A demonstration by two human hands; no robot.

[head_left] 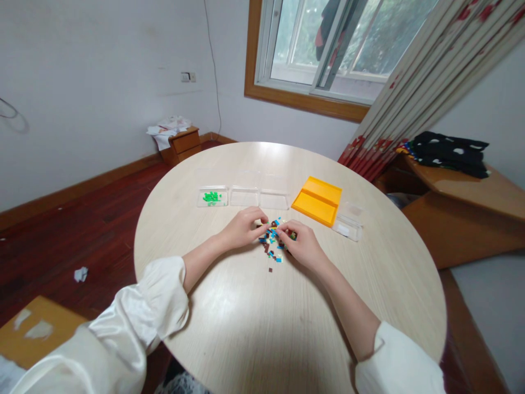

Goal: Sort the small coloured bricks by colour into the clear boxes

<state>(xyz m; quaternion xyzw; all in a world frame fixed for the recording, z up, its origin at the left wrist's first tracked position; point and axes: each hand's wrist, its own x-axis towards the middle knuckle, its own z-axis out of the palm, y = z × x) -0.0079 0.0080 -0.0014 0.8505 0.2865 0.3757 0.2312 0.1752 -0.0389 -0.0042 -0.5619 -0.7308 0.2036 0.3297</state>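
Note:
A loose pile of small building bricks (272, 236), mostly blue and dark brown with some yellow and pale ones, lies mid-table. My left hand (245, 227) reaches in from the left, thumb and fingers pinched at the pile's edge. From the right, my right hand (304, 244) has its thumb and forefinger pressed together over the same bricks. The fingertips of both hands nearly meet, and anything between them is too small to make out. Closer to me, a single brown brick (270, 270) sits apart from the pile.
Beyond my hands stand a clear box with green bricks (212, 197), two more clear boxes (245, 197) and an open yellow case (318, 201). Another clear box (348, 227) is at the case's right. All rest on the round table (246, 339).

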